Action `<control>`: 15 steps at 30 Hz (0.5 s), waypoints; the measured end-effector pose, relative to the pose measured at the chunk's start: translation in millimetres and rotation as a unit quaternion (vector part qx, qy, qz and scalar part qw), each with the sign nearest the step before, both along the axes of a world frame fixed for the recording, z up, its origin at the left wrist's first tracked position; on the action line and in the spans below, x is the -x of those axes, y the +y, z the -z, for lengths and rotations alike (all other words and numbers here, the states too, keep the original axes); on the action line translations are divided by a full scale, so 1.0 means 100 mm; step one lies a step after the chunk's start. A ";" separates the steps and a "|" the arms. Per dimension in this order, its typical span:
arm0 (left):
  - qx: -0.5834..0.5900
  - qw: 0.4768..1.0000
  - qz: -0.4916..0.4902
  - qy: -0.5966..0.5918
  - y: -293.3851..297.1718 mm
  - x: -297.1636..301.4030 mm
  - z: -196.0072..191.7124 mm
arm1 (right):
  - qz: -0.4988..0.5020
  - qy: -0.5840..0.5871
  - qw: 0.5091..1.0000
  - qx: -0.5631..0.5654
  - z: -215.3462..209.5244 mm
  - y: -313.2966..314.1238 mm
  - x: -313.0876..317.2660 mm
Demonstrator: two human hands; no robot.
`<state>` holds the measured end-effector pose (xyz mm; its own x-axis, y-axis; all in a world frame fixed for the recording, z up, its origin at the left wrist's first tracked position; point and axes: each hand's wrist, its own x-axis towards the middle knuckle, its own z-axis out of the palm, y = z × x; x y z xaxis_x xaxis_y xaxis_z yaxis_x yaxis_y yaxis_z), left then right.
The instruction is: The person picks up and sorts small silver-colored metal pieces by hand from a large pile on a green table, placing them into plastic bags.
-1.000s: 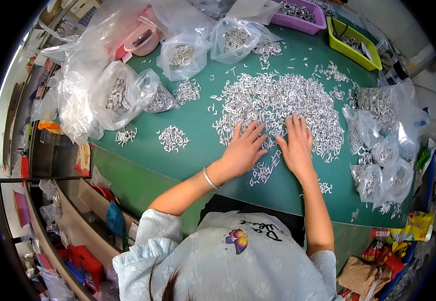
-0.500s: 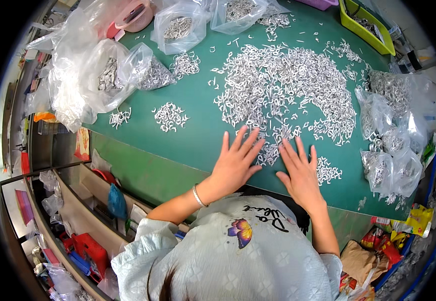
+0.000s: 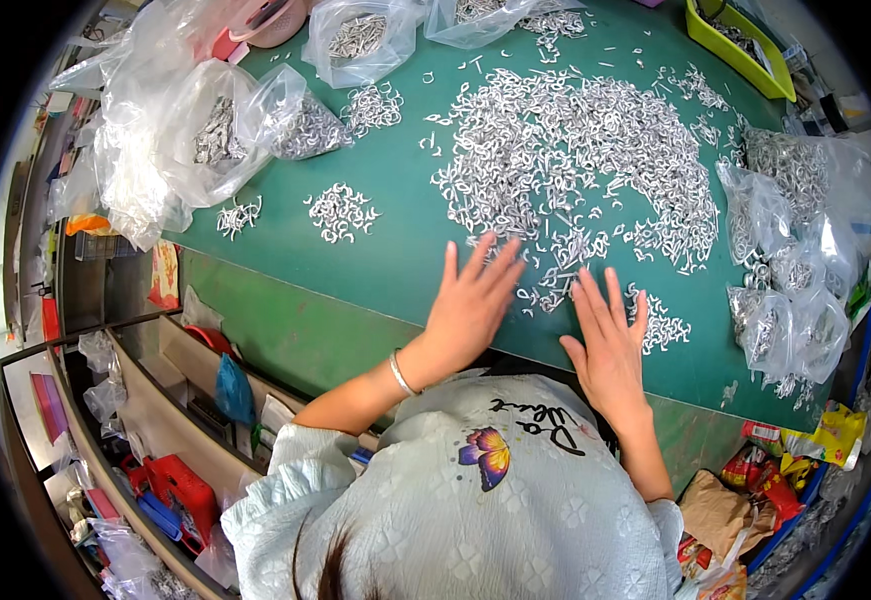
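A broad heap of small silvery hook-shaped metal pieces [image 3: 635, 140] is spread over the green tabletop [image 3: 395, 270]. At its near left edge lies my left hand [image 3: 470, 305], palm down with fingers stretched, the fingertips touching the pieces. My right hand [image 3: 605, 335] is flat too, its fingers spread, between a loose strip of pieces [image 3: 560, 265] and a small pile [image 3: 663, 325] on its right. The little finger reaches that small pile. Neither hand grips anything. What lies beneath the fingers is hidden.
Two small piles, one of curved pieces [image 3: 340, 213] and one smaller [image 3: 239, 217], sit at the left. Clear bags of metal parts [image 3: 300, 120] crowd the far left; more bags [image 3: 795, 270] line the right. A lime-green tray [image 3: 740, 45] stands far right. Shelving [image 3: 195, 400] lies below left.
My left hand has shifted slightly left, away from the loose pieces between the hands. My right hand has moved a little right, toward the small pile. The whole view has shifted slightly.
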<state>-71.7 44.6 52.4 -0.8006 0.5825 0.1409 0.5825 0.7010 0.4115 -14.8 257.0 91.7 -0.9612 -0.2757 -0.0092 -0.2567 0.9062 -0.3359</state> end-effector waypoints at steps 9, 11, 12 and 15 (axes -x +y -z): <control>-0.117 0.992 0.047 -0.020 0.08 -0.15 -0.04 | -0.007 -0.041 0.999 0.014 0.09 -0.11 -0.14; -0.116 0.991 0.062 -0.026 0.08 -0.19 0.00 | -0.011 -0.066 0.998 0.010 0.18 -0.18 -0.17; -0.127 0.991 0.039 -0.023 0.06 -0.16 0.01 | -0.023 -0.060 0.998 0.016 0.19 -0.20 -0.15; -0.159 0.987 -0.027 -0.004 0.03 -0.06 0.03 | -0.054 -0.039 0.997 0.032 0.19 -0.30 -0.01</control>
<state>-65.7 47.3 49.0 -0.8310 0.4662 0.3033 0.5435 0.5649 0.6208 -13.5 226.7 72.9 -0.9226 -0.3807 -0.0619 -0.3233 0.8509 -0.4141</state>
